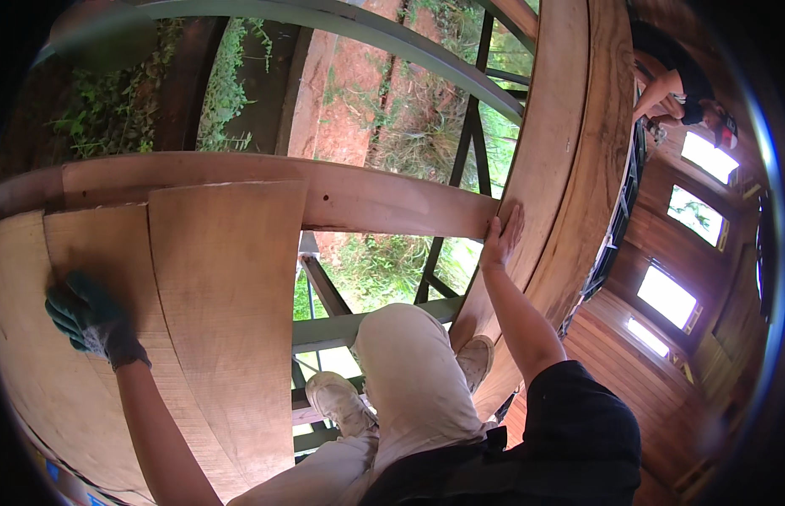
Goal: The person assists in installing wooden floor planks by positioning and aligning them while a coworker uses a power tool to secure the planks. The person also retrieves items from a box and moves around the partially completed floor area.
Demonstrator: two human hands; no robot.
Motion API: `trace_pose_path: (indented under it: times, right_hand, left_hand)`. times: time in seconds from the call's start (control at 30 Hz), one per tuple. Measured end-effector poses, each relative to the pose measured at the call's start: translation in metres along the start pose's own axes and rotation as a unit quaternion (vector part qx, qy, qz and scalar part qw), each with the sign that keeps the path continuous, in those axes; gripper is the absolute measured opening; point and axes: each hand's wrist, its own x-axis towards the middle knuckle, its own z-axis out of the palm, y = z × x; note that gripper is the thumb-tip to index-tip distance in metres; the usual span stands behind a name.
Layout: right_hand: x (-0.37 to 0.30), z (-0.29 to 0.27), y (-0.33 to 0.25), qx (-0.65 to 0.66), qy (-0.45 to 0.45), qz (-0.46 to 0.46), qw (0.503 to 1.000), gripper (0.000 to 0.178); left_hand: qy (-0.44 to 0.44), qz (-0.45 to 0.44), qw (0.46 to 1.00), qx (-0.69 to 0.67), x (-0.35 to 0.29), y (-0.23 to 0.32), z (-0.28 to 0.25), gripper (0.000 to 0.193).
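Note:
My left hand [91, 322], in a green and grey work glove, rests with its fingers spread on the broad wooden planks [228, 320] at the left. Bare, my right hand [502, 238] lies flat with fingers stretched out on a long wooden board [540, 160] at the right. A second board [596, 143] runs alongside it. Just left of my right hand, the end of a reddish wooden beam [392, 202] meets the board. The beam's left part passes along the far ends of the planks. Neither hand grips anything.
Through the open gap, green metal framing [325, 333] crosses above grass and red soil [342, 110] far below. My shoes [340, 403] stand at the framing and board. At the far right another person [675, 80] bends over, beside a wooden floor and wall with bright windows [666, 295].

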Motion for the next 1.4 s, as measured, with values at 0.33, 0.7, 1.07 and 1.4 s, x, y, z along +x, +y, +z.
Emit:
trace_pose_path:
  times: [0.33,0.7,1.07,1.4]
  right_hand:
    - [-0.002,0.005,0.003,-0.012,0.013,-0.018,1.0,0.063]
    - [-0.004,-0.001,-0.001,-0.029,0.006,-0.006,1.0,0.065]
    - [-0.005,0.0,-0.003,-0.063,0.015,-0.016,0.998,0.062]
    - [-0.004,0.001,0.002,-0.044,0.013,-0.017,0.999,0.065]
  left_hand:
    - [0.02,0.025,0.999,0.025,0.001,-0.027,0.019,0.065]
    - [0.008,-0.004,1.0,0.028,-0.001,-0.02,0.018,0.071]
    - [0.0,-0.011,1.0,0.028,0.0,-0.024,0.02,0.074]
    - [0.009,-0.006,0.999,0.037,-0.001,-0.022,0.019,0.074]
